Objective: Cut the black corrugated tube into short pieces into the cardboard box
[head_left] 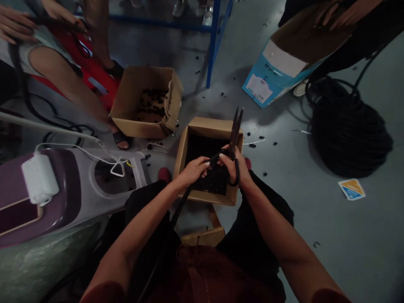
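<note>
A long black rubber strip runs up from between my legs, and my left hand is closed round it near its upper end. My right hand holds a pair of dark scissors, blades pointing away from me and slightly parted. The thumb and fingers of that hand also pinch near the strip's end; exactly what they touch there is hard to make out. Below both hands stands an open cardboard box with many small black pieces in its bottom.
Another cardboard box with black bits stands ahead left, beside a co-worker's leg. A blue-and-white box is ahead right, by another person's hands. A big black coil lies right. A purple-and-grey plastic stool stands left.
</note>
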Tool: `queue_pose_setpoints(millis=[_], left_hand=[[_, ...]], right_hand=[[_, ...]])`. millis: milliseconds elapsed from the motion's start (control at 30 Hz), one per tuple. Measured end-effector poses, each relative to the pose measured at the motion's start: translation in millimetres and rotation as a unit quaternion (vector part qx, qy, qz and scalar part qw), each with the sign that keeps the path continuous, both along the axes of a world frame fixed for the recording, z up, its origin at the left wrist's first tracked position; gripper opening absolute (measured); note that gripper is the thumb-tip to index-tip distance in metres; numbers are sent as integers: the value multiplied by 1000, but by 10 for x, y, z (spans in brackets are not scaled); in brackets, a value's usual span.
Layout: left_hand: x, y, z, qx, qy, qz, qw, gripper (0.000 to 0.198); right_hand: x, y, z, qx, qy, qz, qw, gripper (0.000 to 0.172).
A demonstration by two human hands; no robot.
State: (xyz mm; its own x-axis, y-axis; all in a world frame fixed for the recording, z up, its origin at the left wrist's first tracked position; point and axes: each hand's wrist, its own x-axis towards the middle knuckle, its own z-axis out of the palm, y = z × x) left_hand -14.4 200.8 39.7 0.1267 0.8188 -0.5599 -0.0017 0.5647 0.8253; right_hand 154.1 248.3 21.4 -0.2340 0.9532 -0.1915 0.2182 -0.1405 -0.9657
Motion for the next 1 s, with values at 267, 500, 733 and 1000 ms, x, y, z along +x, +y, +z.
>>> queue_pose_setpoints(millis=[267, 500, 733, 1000], left_hand=[[-143, 81, -3, 40, 29, 19, 999, 22], [-516, 168, -12, 18, 11, 121, 992, 35], [-658, 232, -4, 44, -18, 167, 985, 44], [-618, 278, -105, 50, 28, 197, 979, 36]], right_hand=[[17, 22, -61, 25, -110, 13, 994, 36], [41, 93, -293, -27, -147, 79, 986, 48], [13, 133, -173, -43, -183, 191, 963, 46], [39, 158, -239, -9, -190, 214, 958, 46]])
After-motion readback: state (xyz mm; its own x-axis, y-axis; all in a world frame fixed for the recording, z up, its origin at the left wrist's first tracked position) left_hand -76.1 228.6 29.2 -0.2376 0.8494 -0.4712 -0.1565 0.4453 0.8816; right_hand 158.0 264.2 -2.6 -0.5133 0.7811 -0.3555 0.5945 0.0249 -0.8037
